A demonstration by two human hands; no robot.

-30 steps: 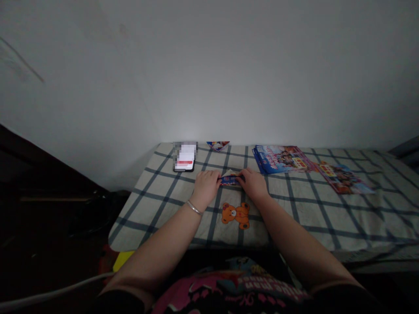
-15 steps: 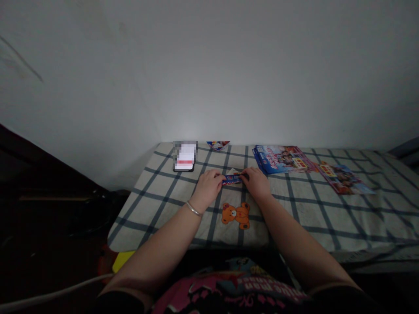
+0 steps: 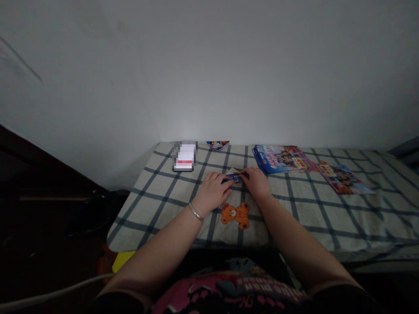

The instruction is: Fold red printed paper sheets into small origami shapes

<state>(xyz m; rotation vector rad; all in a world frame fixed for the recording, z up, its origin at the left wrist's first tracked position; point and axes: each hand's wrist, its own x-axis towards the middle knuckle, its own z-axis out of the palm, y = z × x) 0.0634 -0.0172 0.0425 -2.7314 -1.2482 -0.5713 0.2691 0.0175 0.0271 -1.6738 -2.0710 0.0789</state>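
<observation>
Between my hands lies a small folded piece of printed paper (image 3: pixel 233 177), blue along its front strip with a pale point sticking up behind. My left hand (image 3: pixel 213 190) grips its left end, with the fingertips pressed along the strip and the thumb at the near edge. At the other end, my right hand (image 3: pixel 257 183) pinches the paper between thumb and fingers, partly hiding it. Both hands rest low over the checked cloth, just beyond an orange bear picture (image 3: pixel 235 215).
A lit phone (image 3: pixel 185 157) with a blurred screen lies at the back left. Near the wall sits a folded paper triangle (image 3: pixel 218 145). Right of my hands are a stack of colourful printed leaflets (image 3: pixel 281 158) and a further leaflet (image 3: pixel 346 178). The checked tablecloth (image 3: pixel 150 209) covers the table.
My left hand has shifted slightly right and nearer, its fingers now stretched further along the folded paper's strip. My right hand has stayed almost still.
</observation>
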